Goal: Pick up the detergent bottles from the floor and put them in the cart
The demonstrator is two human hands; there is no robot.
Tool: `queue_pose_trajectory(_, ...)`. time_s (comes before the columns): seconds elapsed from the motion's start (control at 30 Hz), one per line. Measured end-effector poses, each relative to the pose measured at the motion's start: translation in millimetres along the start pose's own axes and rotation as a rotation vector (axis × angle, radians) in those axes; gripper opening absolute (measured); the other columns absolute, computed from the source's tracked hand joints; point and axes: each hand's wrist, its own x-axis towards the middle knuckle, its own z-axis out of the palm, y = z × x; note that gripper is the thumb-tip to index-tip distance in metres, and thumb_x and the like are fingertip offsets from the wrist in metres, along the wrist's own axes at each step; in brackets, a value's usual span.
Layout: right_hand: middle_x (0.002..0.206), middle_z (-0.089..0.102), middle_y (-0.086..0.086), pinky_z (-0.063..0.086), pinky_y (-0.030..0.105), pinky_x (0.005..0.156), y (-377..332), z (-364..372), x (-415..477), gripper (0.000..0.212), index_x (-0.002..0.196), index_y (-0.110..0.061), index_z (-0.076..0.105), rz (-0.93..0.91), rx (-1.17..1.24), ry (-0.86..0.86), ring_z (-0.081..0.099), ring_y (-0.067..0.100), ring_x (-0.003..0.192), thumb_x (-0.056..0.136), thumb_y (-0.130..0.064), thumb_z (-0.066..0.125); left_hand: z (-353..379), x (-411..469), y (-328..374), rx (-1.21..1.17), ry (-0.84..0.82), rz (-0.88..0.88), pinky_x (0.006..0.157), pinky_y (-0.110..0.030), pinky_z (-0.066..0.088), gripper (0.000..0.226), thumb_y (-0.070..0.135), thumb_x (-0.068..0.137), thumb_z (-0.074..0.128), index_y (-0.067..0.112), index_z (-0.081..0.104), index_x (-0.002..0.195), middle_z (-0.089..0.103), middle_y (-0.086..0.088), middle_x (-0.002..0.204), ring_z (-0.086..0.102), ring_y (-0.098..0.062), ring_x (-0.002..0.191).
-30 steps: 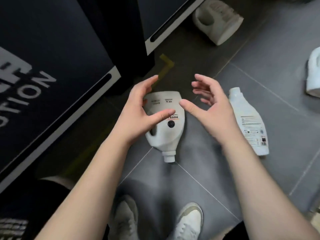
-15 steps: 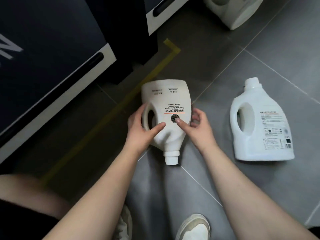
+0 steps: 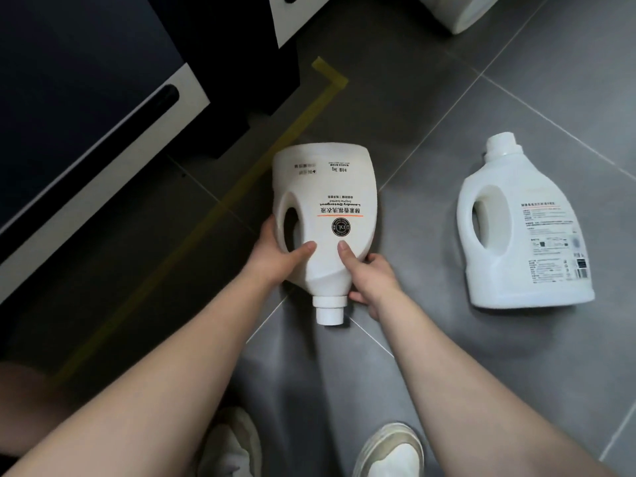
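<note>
A white detergent bottle point(image 3: 327, 201) with a handle hole lies label-up on the grey floor, its cap pointing toward me. My left hand point(image 3: 275, 258) grips its left side by the handle, thumb on the front. My right hand point(image 3: 370, 280) grips the right side near the neck, thumb pressed on the label face. A second white detergent bottle point(image 3: 526, 235) lies on its side to the right, cap pointing away. A third white bottle point(image 3: 461, 8) is cut off by the top edge. No cart shows in this view.
Dark cabinets with white lower edges point(image 3: 103, 139) stand at the left and top. A yellow tape line point(image 3: 241, 180) runs diagonally across the floor tiles. My two pale shoes point(image 3: 389, 452) are at the bottom edge.
Both hands came down from hovering above the bottle and closed on its sides. The view dropped closer to the floor, so the bottles look larger.
</note>
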Motion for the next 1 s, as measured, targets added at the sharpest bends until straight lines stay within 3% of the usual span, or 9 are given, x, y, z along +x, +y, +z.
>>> queue_pose_trajectory(0.17, 0.121, 0.071, 0.006, 0.061, 0.042, 0.084, 18.8, 28.2, -23.6, 0.054, 0.125, -0.009, 0.057, 0.149, 0.273, -0.015, 0.069, 0.014, 0.086, 0.091, -0.043, 0.081, -29.0, 22.6, 20.3, 0.298, -0.206, 0.131, 0.108, -0.016, 0.030, 0.099, 0.015, 0.088, 0.085, 0.016, 0.024, 0.165, 0.042, -0.004, 0.164, 0.041, -0.016, 0.148)
queue_pose_trajectory(0.37, 0.129, 0.069, 0.014, 0.059, 0.043, 0.082, 15.5, 49.3, -61.4, 0.037, 0.123, -0.015, 0.056, 0.285, 0.141, -0.159, 0.071, 0.022, 0.101, 0.105, -0.046, 0.060, -40.9, 48.4, 40.4, 0.525, -0.338, 0.133, 0.118, -0.023, 0.033, 0.098, 0.026, 0.090, 0.084, 0.022, 0.024, 0.167, 0.041, -0.006, 0.165, 0.043, -0.021, 0.150)
queue_pose_trajectory(0.47, 0.103, 0.078, 0.007, 0.059, 0.037, 0.072, -20.7, 36.5, -68.1, 0.043, 0.091, -0.016, 0.057, 0.096, -0.340, -0.222, 0.079, 0.025, 0.095, 0.104, -0.057, 0.055, -34.1, 24.2, 32.8, 0.283, -0.081, -0.016, 0.118, -0.032, 0.037, 0.096, 0.043, 0.092, 0.079, 0.023, 0.023, 0.167, 0.040, -0.010, 0.166, 0.042, -0.029, 0.151)
queue_pose_trajectory(0.53, 0.094, 0.081, 0.002, 0.058, 0.036, 0.079, -61.5, 23.1, -59.8, 0.045, 0.085, -0.018, 0.062, -0.248, -0.697, -0.033, 0.077, 0.024, 0.094, 0.099, -0.061, 0.061, -24.4, -2.2, 15.1, 0.088, 0.198, -0.228, 0.121, -0.041, 0.037, 0.104, 0.057, 0.087, 0.078, 0.018, 0.023, 0.166, 0.035, -0.015, 0.167, 0.037, -0.035, 0.153)
queue_pose_trajectory(0.6, 0.113, 0.075, 0.002, 0.054, 0.041, 0.094, -101.4, 12.6, -43.5, 0.039, 0.110, -0.023, 0.066, -0.551, -0.910, 0.145, 0.068, 0.026, 0.111, 0.093, -0.058, 0.069, -5.6, -30.5, -5.0, -0.164, 0.333, -0.528, 0.119, -0.048, 0.042, 0.122, 0.067, 0.073, 0.084, 0.011, 0.023, 0.163, 0.034, -0.020, 0.165, 0.042, -0.040, 0.148)
queue_pose_trajectory(0.67, 0.135, 0.061, 0.006, 0.046, 0.043, 0.107, -128.6, 9.2, -24.2, 0.065, 0.140, -0.024, 0.055, -0.728, -1.171, 0.070, 0.055, 0.031, 0.131, 0.088, -0.055, 0.077, 19.1, -50.7, -19.0, -0.509, 0.308, -0.695, 0.109, -0.054, 0.049, 0.135, 0.076, 0.050, 0.089, 0.015, 0.032, 0.156, 0.046, -0.014, 0.157, 0.055, -0.039, 0.136)
queue_pose_trajectory(0.77, 0.155, 0.046, 0.009, 0.030, 0.044, 0.121, -141.1, 9.8, -1.9, 0.092, 0.157, -0.028, 0.040, -0.743, -1.612, -0.053, 0.034, 0.033, 0.151, 0.081, -0.062, 0.079, 46.2, -56.7, -20.3, -0.897, 0.281, -0.769, 0.106, -0.059, 0.047, 0.109, 0.056, 0.070, 0.093, 0.017, 0.034, 0.153, 0.050, -0.010, 0.153, 0.055, -0.040, 0.134)
queue_pose_trajectory(0.87, 0.168, 0.032, 0.007, 0.018, 0.050, 0.129, -140.3, 8.0, 11.3, 0.097, 0.161, -0.029, 0.035, -0.707, -1.743, -0.083, 0.020, 0.032, 0.159, 0.082, -0.072, 0.072, 53.1, -42.1, -21.5, -1.003, 0.394, -0.711, 0.099, -0.052, 0.052, 0.094, 0.037, 0.082, 0.090, 0.014, 0.030, 0.150, 0.056, -0.008, 0.144, 0.060, -0.033, 0.125)
queue_pose_trajectory(1.0, 0.154, 0.043, 0.008, 0.032, 0.050, 0.120, -137.6, 1.7, 1.8, 0.093, 0.152, -0.027, 0.047, -0.617, -1.735, 0.034, 0.033, 0.032, 0.149, 0.079, -0.081, 0.067, 42.9, -28.7, -22.3, -0.927, 0.368, -0.614, 0.103, -0.054, 0.055, 0.103, 0.033, 0.084, 0.089, 0.017, 0.018, 0.157, 0.057, -0.006, 0.145, 0.061, -0.032, 0.124)
